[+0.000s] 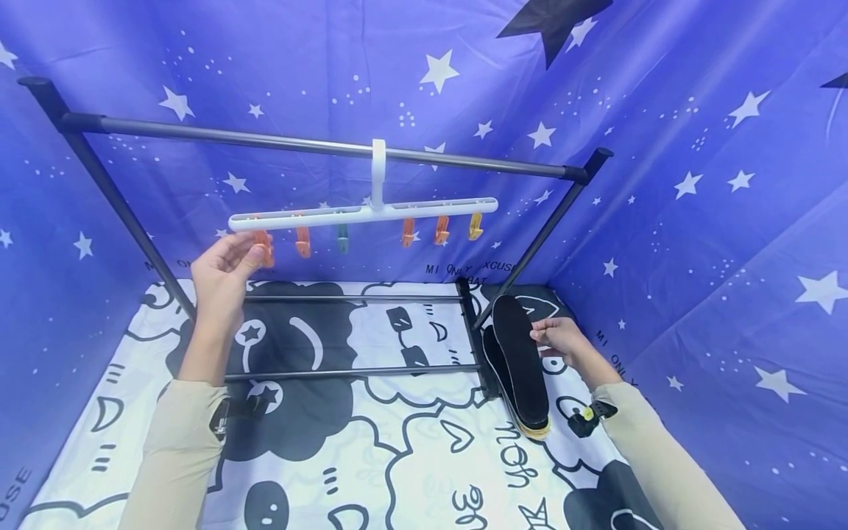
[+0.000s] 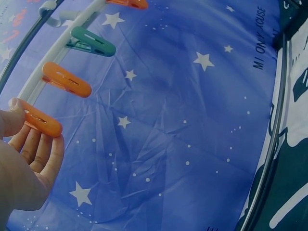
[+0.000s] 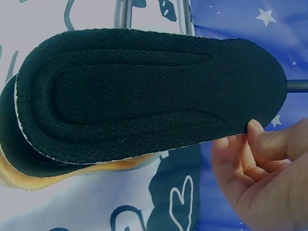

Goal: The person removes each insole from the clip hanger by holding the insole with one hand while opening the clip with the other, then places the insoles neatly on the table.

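Note:
Between thumb and fingers, my left hand pinches the orange clip at the left end of a white clip hanger. Several other clips in orange, green and yellow hang along the bar, with nothing in them. On the right, my right hand holds a black insole by its edge near one end, thumb on top. A second insole with a yellowish underside shows partly behind the first; whether the hand holds it too I cannot tell.
The hanger hooks over the top rail of a dark metal rack. Lower rails run just above a black-and-white printed cloth. A blue star-patterned curtain surrounds the area behind and at both sides.

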The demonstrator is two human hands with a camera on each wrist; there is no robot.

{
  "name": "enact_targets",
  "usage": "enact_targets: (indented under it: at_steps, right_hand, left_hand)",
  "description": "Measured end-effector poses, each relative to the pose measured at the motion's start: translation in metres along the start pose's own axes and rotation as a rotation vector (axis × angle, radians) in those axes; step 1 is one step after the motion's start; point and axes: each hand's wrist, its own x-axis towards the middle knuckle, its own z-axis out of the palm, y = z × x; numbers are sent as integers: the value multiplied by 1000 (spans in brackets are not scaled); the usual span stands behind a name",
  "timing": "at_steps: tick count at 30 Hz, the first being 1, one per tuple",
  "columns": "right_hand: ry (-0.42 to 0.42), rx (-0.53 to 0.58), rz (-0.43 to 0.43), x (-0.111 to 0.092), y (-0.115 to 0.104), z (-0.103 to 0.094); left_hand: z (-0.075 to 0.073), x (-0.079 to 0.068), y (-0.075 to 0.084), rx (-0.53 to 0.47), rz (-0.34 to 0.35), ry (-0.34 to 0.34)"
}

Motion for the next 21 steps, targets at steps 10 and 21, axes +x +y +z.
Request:
enact_targets:
  at_steps: [10,21]
  right_hand:
    - [-4,-32,35,1,9,3]
    - [8,-48,61,6,14,12]
  left_hand:
    - [0,0,-2,-3,-6,-7]
    - [0,1,-3,-27,0,-15]
